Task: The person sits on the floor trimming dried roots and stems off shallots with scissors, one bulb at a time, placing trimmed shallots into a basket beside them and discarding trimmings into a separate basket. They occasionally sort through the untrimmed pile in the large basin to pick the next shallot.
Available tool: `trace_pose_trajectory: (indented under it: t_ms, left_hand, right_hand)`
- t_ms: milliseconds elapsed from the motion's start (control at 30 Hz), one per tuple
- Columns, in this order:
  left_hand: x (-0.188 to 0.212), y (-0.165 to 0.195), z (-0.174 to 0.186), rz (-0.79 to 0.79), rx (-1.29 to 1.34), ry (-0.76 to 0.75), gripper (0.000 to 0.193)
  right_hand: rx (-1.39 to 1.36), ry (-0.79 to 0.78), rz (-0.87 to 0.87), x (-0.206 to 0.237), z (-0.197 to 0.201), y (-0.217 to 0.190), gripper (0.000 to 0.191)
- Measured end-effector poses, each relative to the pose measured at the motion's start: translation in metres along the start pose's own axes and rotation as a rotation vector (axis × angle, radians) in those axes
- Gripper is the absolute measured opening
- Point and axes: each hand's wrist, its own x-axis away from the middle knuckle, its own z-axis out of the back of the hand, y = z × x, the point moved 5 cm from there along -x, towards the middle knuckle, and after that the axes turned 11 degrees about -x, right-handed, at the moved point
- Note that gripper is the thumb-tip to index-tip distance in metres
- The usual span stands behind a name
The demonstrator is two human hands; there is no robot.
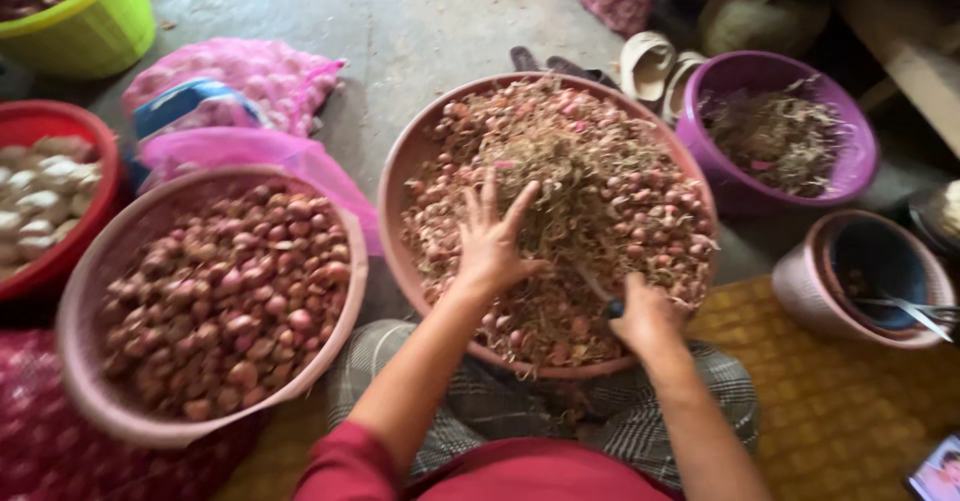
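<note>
Here the left hand [490, 236] lies flat with fingers spread on a heap of small shallots with dry roots [590, 191], filling the brown basin [392, 191] under both hands. The right hand [645, 319] is closed around a dark-handled knife [603, 296]. Left of the left hand sits a pink basin [80, 311] of cleaner shallots [225, 301].

Smooth matt plastic basins: pink [400, 176], purple [860, 151], red [100, 201], green basket [110, 26]. Shallots [620, 191] papery, with dry stringy roots (rough, tangled). Floor [420, 21] rough concrete; mat [840, 401] woven; pink sack [250, 76] mesh.
</note>
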Motion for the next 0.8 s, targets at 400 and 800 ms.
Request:
trace_pose_trajectory:
  t_ms: [400, 800]
  left_hand:
    - [-0.077, -0.058, -0.079, 0.249, 1.063, 0.126, 0.079]
    - [-0.041, -0.029, -0.05, 0.314, 1.659, -0.063, 0.086]
  right_hand:
    - [-0.926, -0.384, -0.061, -0.015, 0.007, 0.005, 0.023]
    - [-0.907, 0.461, 0.371, 0.016, 0.117, -0.09, 0.017]
